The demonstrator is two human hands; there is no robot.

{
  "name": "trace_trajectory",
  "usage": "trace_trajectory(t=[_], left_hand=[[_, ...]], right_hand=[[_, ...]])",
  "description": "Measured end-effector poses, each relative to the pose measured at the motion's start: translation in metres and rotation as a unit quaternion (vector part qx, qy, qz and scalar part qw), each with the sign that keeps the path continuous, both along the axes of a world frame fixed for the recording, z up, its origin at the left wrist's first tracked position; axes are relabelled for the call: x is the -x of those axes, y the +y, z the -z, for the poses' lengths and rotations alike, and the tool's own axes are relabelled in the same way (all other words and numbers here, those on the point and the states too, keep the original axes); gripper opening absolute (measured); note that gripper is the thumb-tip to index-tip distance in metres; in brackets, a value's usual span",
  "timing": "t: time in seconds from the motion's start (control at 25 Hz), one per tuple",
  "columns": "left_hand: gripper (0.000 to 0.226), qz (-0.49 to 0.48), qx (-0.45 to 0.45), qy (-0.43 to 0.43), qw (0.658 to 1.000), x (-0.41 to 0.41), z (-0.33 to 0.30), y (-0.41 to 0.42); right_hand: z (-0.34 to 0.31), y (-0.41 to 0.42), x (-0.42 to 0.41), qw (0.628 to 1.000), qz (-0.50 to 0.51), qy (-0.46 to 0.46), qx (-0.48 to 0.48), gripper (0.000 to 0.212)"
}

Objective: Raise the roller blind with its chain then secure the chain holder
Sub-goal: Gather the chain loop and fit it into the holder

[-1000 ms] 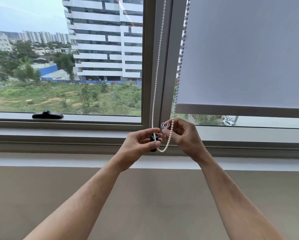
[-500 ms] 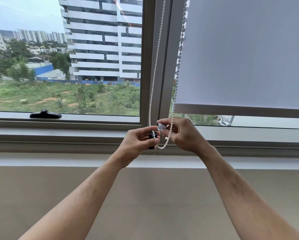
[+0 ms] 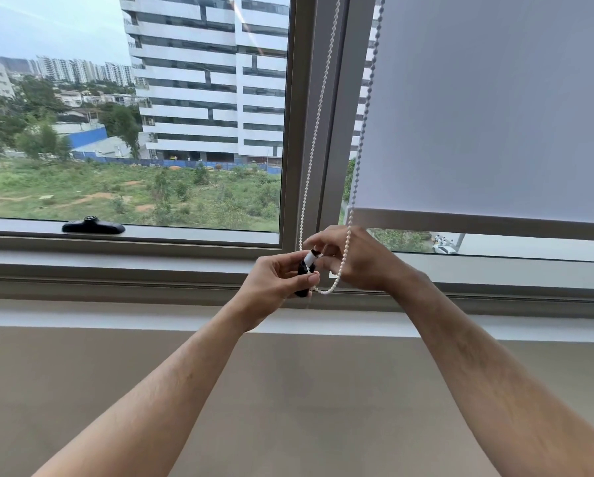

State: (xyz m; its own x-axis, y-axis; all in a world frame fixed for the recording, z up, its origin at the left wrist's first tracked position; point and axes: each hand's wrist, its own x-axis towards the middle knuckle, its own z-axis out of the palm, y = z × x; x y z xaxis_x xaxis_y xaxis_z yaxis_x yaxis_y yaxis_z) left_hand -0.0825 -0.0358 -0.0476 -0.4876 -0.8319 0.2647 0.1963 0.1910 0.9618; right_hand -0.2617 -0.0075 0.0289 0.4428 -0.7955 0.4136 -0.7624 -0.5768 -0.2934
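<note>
A grey roller blind covers most of the right window pane, its bottom bar a little above the sill. A white beaded chain hangs in a loop in front of the window's middle post. My left hand grips a small black chain holder at the bottom of the loop. My right hand pinches the holder's white top piece, and the chain's right strand runs over its fingers. Part of the holder is hidden by my fingers.
A black window handle lies on the left pane's lower frame. The grey window frame and white sill run across the view, with a beige wall beneath. Buildings and greenery show outside.
My right hand has moved left and brought the white piece down onto the top of the black holder. The left hand keeps its grip on the holder.
</note>
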Motion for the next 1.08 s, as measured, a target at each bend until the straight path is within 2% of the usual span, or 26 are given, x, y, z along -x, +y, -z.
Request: trace_trajectory(t=[0.12,0.6,1.08], left_hand=[[0.03,0.002,0.006,-0.001,1.0,-0.001,-0.002,0.0],[0.022,0.008,0.012,-0.006,1.0,-0.002,-0.002,-0.007],[0.025,0.021,-0.012,-0.02,0.999,-0.006,-0.005,-0.011]], right_hand=[[-0.003,-0.002,0.0,1.0,0.0,0.006,0.009,0.024],[-0.005,-0.008,-0.003,1.0,-0.028,0.001,0.004,0.024],[-0.007,-0.014,-0.005,0.999,-0.042,-0.007,0.001,0.021]])
